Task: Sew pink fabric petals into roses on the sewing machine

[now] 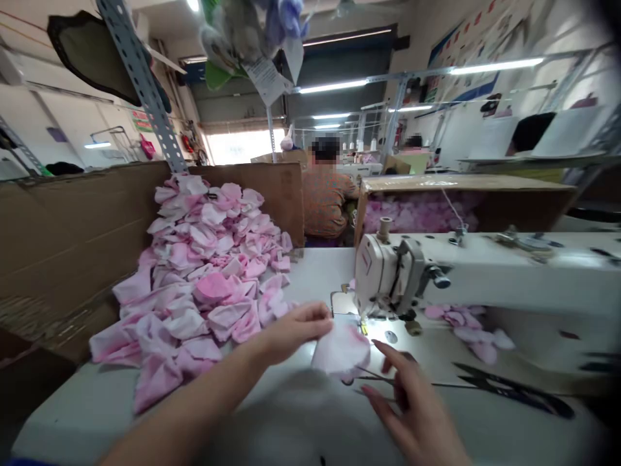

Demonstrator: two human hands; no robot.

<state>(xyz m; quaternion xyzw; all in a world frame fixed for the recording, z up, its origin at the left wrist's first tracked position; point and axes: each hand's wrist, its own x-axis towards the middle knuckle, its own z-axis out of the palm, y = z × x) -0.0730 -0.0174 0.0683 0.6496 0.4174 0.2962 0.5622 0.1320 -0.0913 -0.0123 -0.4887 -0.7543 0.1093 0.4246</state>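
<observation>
My left hand pinches the upper left edge of a small pink-and-white piece of plush fabric. The fabric lies just in front of the sewing machine's needle area. Close to its lower right edge is my right hand, closed around what look like thread snips. Their two thin metal blades point left, touching or nearly touching the fabric. Much of the handle is hidden by my fingers.
A large heap of pink fabric pieces rises at left against a cardboard wall. The white sewing machine fills the right. Black-handled scissors lie beneath its arm, near more pink pieces. A person sits ahead.
</observation>
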